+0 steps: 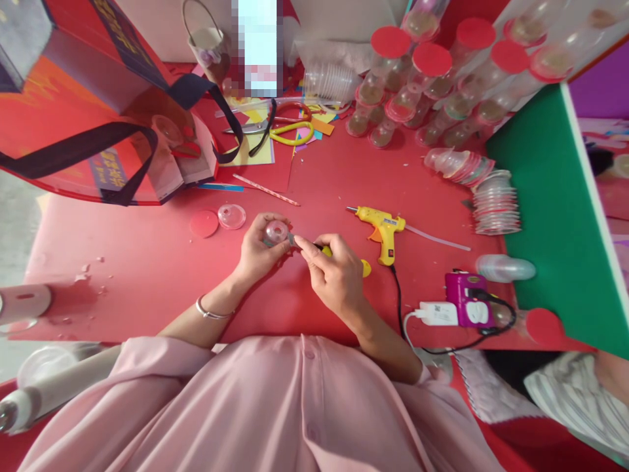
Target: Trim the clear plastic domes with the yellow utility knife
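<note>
My left hand (260, 252) is wrapped round a small clear plastic cup or lid (276, 231) with a hole in its centre, above the red table (196, 288). Just to the right, my right hand (337, 269) grips a cutter with a yellow and black handle (324, 250). Its grey blade (291, 240) touches or nearly touches the clear piece's right side. Left of my hands lie a red disc (204, 223) and a clear domed lid (231, 216). A yellow glue gun (383, 229) lies to the right with a glue stick in its back.
A large red bag (73, 131) stands at the left. Scissors (295, 133) lie on coloured paper behind a striped straw (266, 190). Filled cups with red lids (390, 42) are at the back right, near stacked lids (496, 203), a green panel (565, 216) and a purple power adapter (466, 298).
</note>
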{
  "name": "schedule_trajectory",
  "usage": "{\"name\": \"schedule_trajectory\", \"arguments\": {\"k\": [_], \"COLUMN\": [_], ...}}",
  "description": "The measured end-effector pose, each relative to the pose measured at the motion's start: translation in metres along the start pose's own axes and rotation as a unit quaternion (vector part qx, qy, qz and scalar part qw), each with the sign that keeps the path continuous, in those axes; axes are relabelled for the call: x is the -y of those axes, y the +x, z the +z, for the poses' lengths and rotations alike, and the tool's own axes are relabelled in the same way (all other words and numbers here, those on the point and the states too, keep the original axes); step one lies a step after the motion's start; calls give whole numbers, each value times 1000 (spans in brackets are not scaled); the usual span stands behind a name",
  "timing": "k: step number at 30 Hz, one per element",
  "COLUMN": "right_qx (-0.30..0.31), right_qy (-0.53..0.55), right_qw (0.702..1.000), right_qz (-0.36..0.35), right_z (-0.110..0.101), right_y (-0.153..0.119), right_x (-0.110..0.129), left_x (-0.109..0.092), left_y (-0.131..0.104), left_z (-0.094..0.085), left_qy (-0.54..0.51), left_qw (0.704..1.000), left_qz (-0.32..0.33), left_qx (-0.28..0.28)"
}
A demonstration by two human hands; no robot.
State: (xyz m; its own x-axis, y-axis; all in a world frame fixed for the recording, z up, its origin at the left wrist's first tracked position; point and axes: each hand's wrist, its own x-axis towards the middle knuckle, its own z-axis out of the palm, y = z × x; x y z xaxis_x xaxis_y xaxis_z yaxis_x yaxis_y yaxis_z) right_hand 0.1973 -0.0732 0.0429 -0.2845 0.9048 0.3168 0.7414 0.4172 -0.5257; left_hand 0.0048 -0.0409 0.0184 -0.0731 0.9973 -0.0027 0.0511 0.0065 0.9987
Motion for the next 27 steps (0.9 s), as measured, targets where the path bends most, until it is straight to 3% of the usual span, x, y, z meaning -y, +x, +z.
{"name": "schedule_trajectory", "arguments": {"k": [5, 9, 16, 21, 27], "right_qx": [1, -1, 6, 11, 12], "right_qy": [2, -3, -7, -6, -1], "right_qw": [1000, 1000, 1000, 1000, 1000], "right_qz": [5, 1, -1, -2, 1], "right_z": [-1, 0, 1, 1, -1], "right_y": [1, 1, 0, 0, 0], "right_x": [1, 1, 0, 1, 1], "left_x": [3, 6, -2, -1, -2], "left_y": [0, -2, -6, -6, -4], "left_z": [-3, -5, -4, -5, -5], "left_qy": [31, -30, -86, -104, -38], "left_qw": [999, 998, 992, 989, 996], "left_qz": [25, 38, -24, -24, 26], "left_qx": [25, 52, 87, 106, 76]}}
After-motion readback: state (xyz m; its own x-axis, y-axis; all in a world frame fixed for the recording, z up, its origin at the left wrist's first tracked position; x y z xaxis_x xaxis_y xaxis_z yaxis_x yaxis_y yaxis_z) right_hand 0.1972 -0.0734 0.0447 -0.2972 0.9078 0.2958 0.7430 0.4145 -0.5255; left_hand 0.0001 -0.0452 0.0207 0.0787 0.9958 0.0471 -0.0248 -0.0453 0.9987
